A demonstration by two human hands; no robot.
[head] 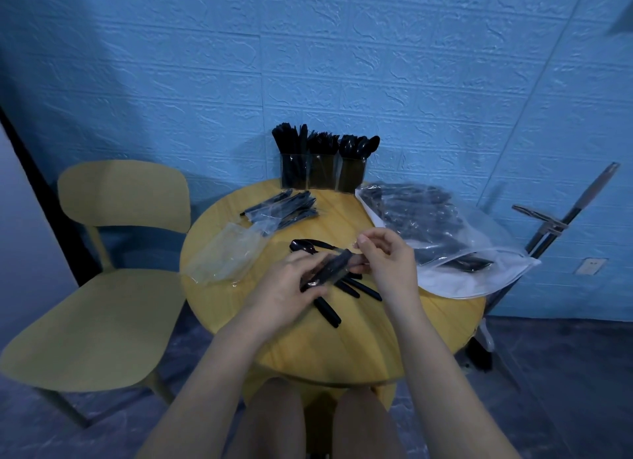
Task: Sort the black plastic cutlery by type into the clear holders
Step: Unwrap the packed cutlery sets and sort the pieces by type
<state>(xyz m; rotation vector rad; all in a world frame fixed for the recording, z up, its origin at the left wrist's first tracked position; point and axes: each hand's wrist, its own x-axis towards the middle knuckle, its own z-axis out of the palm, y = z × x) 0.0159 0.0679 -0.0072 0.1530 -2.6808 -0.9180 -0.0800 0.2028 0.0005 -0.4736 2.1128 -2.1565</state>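
Gripping a wrapped cutlery pack (325, 270) over the table (239, 321), the left hand (287, 287) steadies it; right hand (383, 256) pinches the wrapper end.

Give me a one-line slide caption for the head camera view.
Both hands, left hand and right hand, unwrap a cutlery packet over a round table, clear holders behind.

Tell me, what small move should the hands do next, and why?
Probably pull the clear wrapper off the cutlery pack. The left hand grips the pack, the right hand pinches the wrapper's end, and the pieces are still wrapped, so they cannot go into the holders yet.
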